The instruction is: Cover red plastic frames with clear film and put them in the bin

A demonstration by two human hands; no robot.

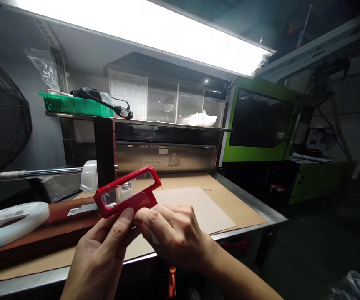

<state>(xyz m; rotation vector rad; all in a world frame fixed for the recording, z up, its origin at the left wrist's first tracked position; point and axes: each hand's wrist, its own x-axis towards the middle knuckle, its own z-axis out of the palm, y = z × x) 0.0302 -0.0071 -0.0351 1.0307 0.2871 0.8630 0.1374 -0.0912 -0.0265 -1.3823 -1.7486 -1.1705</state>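
A red plastic frame with a clear window (150,200) is held up, tilted, above the bench. My left hand (100,246) is closed on its lower edge, thumb in front. My right hand (176,235) is curled with its knuckles up, against the frame's lower right part. Its fingertips are hidden, and a small whitish bit shows under them; I cannot tell what it is. Behind the hands a pale sheet (198,208) lies on brown cardboard (239,208).
To the left, a roll of clear film (36,214) lies on a dark red-brown stand (61,221); a white roll (89,177) hangs on a metal rod (54,171). A shelf above carries a green bin (76,106) and a black strapped device (104,100). A green machine (261,121) stands right.
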